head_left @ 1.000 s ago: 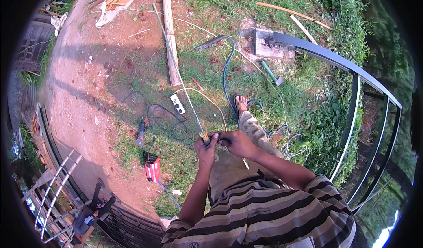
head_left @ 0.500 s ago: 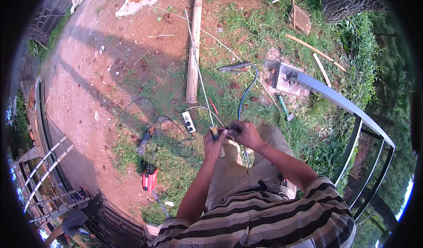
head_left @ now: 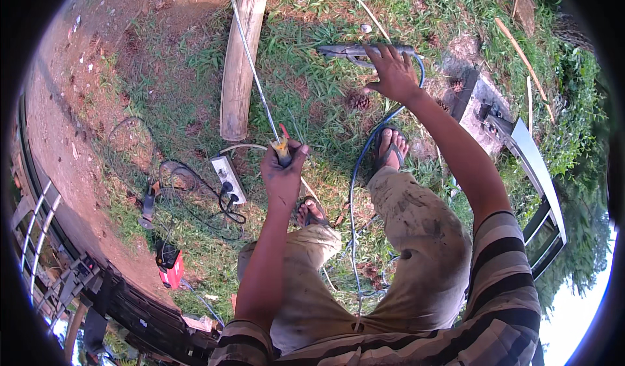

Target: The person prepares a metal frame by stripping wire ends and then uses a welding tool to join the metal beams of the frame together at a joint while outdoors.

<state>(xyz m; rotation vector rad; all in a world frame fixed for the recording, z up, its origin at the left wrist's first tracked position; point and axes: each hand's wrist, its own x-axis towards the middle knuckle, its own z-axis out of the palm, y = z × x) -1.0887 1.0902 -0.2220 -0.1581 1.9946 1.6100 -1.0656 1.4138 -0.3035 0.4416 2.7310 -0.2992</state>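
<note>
The person's left hand (head_left: 284, 171) is curled, thumb and fingers closed round the yellow-and-dark lower end of one long, thin, pale rod (head_left: 250, 56), which slants up and leftward, crossing in view one weathered wooden log (head_left: 237, 102). The right hand (head_left: 396, 76) reaches well forward — back upward, fingers spread wide, thumb apart — with nothing seen in its grasp. Its fingers overlap one long dark-grey tool (head_left: 345, 52) on the grassy ground (head_left: 312, 14); whether they touch it cannot be told. One blue cable (head_left: 353, 236) runs from the tool's right end down between two sandalled feet (head_left: 390, 148). Left of the left hand, near the log's lower end, lies one white rectangular power strip (head_left: 224, 169) with two black plugs (head_left: 227, 187) in it. Toward the grass's left edge sit one dark angle grinder (head_left: 148, 208) and one red box-shaped machine (head_left: 172, 273). Near its upper right edge lie two narrow wooden strips (head_left: 522, 57).
</note>
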